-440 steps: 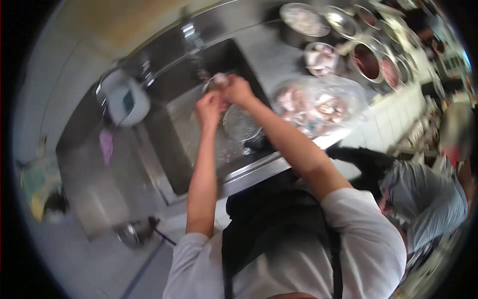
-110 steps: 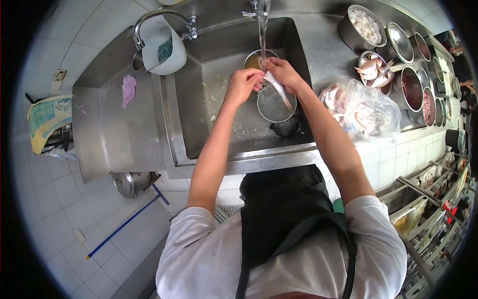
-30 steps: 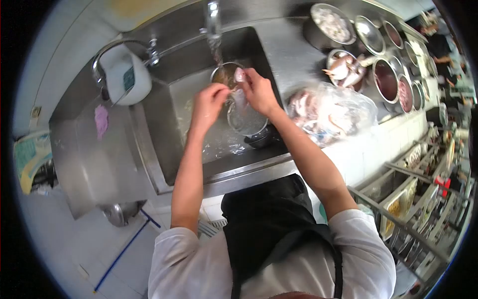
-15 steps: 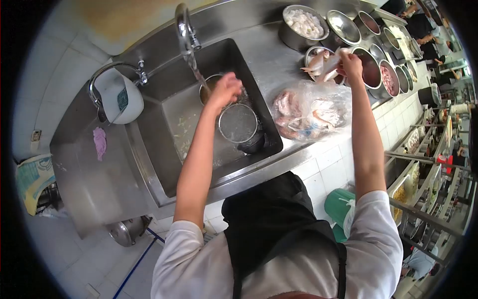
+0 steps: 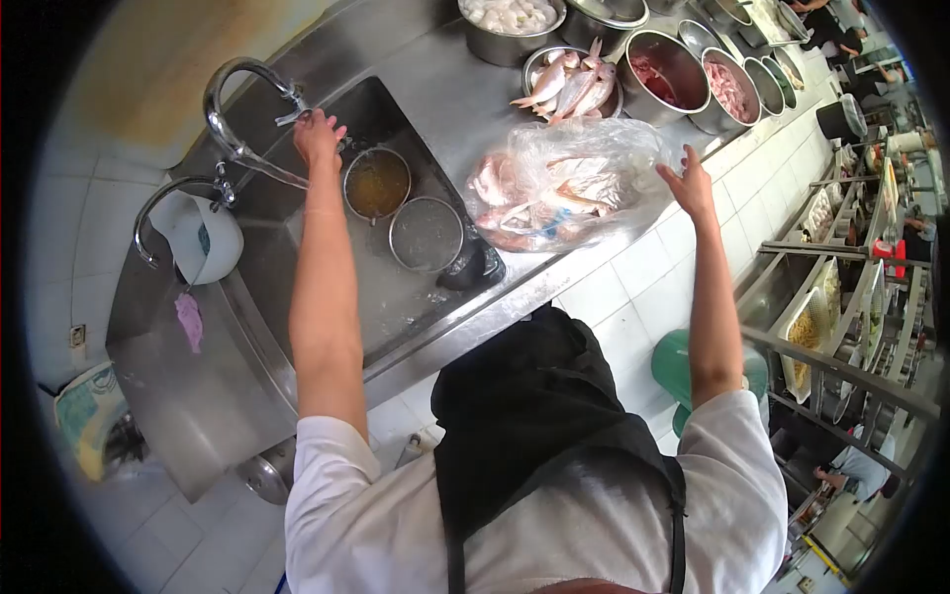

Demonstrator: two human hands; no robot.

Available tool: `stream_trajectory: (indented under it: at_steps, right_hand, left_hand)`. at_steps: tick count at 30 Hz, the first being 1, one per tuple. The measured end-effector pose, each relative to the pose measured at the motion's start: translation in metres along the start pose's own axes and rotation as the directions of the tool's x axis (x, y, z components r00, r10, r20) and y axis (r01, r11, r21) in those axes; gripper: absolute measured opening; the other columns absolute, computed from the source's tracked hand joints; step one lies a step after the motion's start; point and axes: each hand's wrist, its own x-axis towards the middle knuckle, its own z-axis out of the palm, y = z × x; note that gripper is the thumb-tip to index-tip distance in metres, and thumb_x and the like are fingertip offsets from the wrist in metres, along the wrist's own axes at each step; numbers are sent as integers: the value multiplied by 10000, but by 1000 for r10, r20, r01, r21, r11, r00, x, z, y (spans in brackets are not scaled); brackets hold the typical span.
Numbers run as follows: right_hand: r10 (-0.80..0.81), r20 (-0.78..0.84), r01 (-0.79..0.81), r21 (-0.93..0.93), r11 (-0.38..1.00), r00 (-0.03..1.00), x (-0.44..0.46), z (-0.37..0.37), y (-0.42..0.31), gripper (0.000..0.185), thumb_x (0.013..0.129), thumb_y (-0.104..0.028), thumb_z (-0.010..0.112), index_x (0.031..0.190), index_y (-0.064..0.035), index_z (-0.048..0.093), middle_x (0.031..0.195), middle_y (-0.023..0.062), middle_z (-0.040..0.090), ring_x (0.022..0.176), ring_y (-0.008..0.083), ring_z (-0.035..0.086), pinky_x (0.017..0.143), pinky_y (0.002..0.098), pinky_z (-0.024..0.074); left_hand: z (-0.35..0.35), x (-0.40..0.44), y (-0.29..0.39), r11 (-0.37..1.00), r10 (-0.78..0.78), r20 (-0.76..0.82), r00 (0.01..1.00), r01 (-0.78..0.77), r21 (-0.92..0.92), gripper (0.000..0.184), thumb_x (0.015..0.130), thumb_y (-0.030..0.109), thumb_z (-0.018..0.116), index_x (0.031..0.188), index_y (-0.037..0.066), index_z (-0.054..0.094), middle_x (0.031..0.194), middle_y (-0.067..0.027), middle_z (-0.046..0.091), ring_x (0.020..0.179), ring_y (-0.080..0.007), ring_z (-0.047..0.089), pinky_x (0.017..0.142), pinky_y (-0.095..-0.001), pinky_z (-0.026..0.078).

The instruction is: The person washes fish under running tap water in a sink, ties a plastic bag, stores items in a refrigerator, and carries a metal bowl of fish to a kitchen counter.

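Note:
My left hand (image 5: pixel 319 137) is at the curved faucet (image 5: pixel 220 104), close by its lever (image 5: pixel 291 115), fingers apart; whether it touches the lever I cannot tell. Water runs from the spout behind my forearm. In the sink (image 5: pixel 327 327) below sit two round vessels, one with brownish liquid (image 5: pixel 377 184) and one a mesh strainer (image 5: pixel 426 235). My right hand (image 5: pixel 691 184) is open, with thumb and fingers spread, at the right edge of a clear plastic bag (image 5: pixel 633 158) of fish. Several pink fish (image 5: pixel 572 87) lie in a metal bowl (image 5: pixel 616 107) behind the bag.
Metal pots line the counter, holding white pieces (image 5: pixel 510 14), red meat (image 5: pixel 665 81) and pink meat (image 5: pixel 728 91). A second faucet (image 5: pixel 148 213), a white container (image 5: pixel 213 243) and a purple cloth (image 5: pixel 188 322) are left. A green bin (image 5: pixel 673 361) stands below. People are far right.
My right hand has let go of a fish at the bowl and moved toward me beside the bag. My left hand has left the vessels in the sink for the faucet. The view has shifted.

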Motion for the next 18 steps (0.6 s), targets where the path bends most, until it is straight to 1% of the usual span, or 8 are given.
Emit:
stream_trajectory:
  at_steps: [3,5,6,9,14,16,17,18]
  right_hand:
    - [37,90,-41,36,999,995,-4,2,2,733,735,-363,723,1260,47,418,994,296,612,945,422,602,805,409,483]
    - [37,126,-48,88,995,991,-6,-3,-2,572,762,-289,694,1192,30,493,951,269,631,903,392,622,782,405,487]
    - [31,146,-47,105,993,989,-5,-8,-2,525,769,-269,685,1168,26,513,937,261,635,888,383,628,775,404,489]
    - [-44,90,31,140,990,995,-4,-14,1,360,799,-206,642,1085,1,570,844,224,652,795,354,643,716,398,488]
    - [-48,146,-15,402,915,988,2,-47,-5,289,854,-195,598,1089,-29,579,695,150,639,652,240,631,628,343,471]
    - [-92,132,22,461,887,987,4,-67,-22,245,888,-183,568,1057,-5,580,599,56,552,568,116,515,557,276,419]
    - [-98,125,24,494,869,987,6,-74,-30,231,894,-183,566,1021,9,587,588,30,520,559,95,475,541,260,399]
    - [-119,119,34,555,831,986,9,-78,-36,222,897,-194,566,990,7,595,592,10,503,561,83,455,532,248,380]
  left_hand:
    - [8,-7,5,974,108,-119,987,-80,214,331,877,156,594,1123,-22,461,1061,-144,580,851,-222,626,492,-356,571]
    - [16,-12,17,945,150,-201,968,-80,317,305,869,154,608,1087,-21,485,1068,-146,583,818,-202,631,426,-333,542]
    - [16,-6,16,907,158,-281,946,-27,421,289,843,177,642,1015,-14,512,1035,-153,590,827,-239,636,512,-400,539]
    - [23,-8,0,457,661,-273,699,-86,885,347,826,231,654,1021,-7,493,1013,-174,576,880,-319,621,669,-475,517]
    - [21,-23,12,321,618,-155,771,-66,945,378,825,285,633,1095,78,469,1109,-165,527,976,-371,578,794,-504,476]
    - [19,-46,22,315,517,-173,838,1,949,425,825,329,629,1168,141,461,1172,-167,496,1013,-377,565,803,-493,479]
    - [26,-76,28,308,470,-134,873,-20,951,465,817,372,632,1186,143,468,1141,-202,513,1018,-378,565,802,-489,476]
    - [20,-87,11,342,445,29,895,-200,918,378,811,367,647,1079,119,547,1022,-177,585,952,-329,598,787,-438,480]
